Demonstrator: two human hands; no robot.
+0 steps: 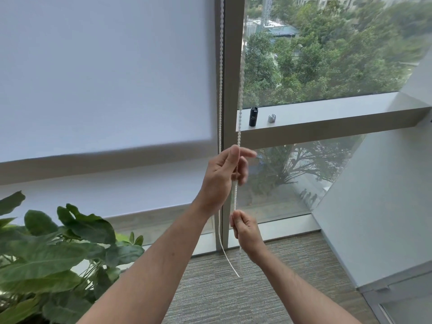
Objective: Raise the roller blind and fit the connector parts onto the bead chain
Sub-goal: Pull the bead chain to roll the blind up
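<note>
Raising the roller blind [105, 78] goes best hand over hand on one strand of the bead chain [239, 118], pulled straight down so the beads feed cleanly. The left hand [222, 176] pinches that strand high up between thumb and curled fingers, and the right hand [245, 228] pinches it lower, fingers closed round it. The blind's bottom edge sits mid-window at left, so plenty is left to raise. A black cylinder [253, 116] and a small grey part [271, 118] wait on the sill [327, 118] to the right, probably the connector parts. Plant leaves [58, 249] crowd the near left; carpet [233, 300] below lies open.
</note>
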